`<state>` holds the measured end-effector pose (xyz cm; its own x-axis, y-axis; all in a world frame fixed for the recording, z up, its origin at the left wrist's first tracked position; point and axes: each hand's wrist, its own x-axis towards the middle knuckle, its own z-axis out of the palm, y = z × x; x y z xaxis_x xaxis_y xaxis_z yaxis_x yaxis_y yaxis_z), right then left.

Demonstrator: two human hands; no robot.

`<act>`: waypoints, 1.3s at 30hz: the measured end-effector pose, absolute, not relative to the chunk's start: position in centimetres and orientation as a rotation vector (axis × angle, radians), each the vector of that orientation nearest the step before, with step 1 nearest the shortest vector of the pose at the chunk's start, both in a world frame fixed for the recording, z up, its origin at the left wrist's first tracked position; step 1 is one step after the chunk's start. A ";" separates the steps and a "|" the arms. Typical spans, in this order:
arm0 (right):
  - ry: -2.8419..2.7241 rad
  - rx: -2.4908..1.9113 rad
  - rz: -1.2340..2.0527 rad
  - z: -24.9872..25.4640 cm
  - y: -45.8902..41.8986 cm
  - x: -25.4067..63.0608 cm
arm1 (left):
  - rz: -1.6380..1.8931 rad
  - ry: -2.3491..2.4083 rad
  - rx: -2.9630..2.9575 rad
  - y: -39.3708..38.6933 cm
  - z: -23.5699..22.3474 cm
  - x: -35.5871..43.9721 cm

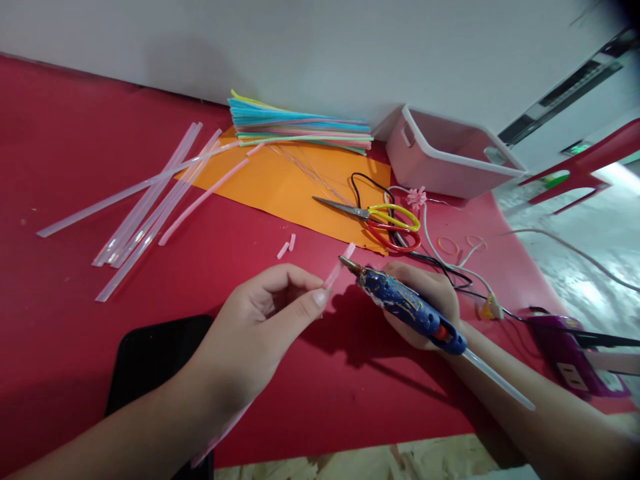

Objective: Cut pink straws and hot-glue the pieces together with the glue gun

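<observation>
I pinch a short pink straw piece point(339, 265) in my left hand point(260, 320), while my right hand point(425, 300) grips the glue gun point(407, 308), nozzle touching its tip. Gluing step; next I'd judge a careful trigger squeeze.

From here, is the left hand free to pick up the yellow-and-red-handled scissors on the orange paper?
Probably not as it stands: the left hand is pinching a short pink straw piece. The path to the yellow-and-red-handled scissors looks open, though.
</observation>
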<state>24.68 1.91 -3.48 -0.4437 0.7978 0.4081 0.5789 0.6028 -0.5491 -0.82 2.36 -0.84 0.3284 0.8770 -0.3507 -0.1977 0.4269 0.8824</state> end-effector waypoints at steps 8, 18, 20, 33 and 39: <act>-2.153 -1.099 0.399 -3.4 2.0 24.4 | 0.789 1.027 0.904 2.4 -0.8 -0.9; -2.016 -1.203 0.252 -3.7 1.7 24.4 | 0.717 0.976 0.797 2.4 -1.0 -0.7; -2.042 -1.182 0.285 -3.7 1.6 24.4 | 0.710 1.000 0.830 2.4 -1.0 -0.8; -2.233 -0.937 0.443 -3.9 2.0 24.6 | 0.718 0.975 0.835 2.7 -0.7 -0.7; -2.265 -0.954 0.426 -3.6 2.1 24.4 | 0.710 0.999 0.892 2.6 -0.6 -0.7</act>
<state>24.39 2.12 -3.59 -0.5349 0.7272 0.4302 0.5211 0.6847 -0.5095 -0.67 2.62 -0.61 0.3823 0.8340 -0.3978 -0.1008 0.4656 0.8793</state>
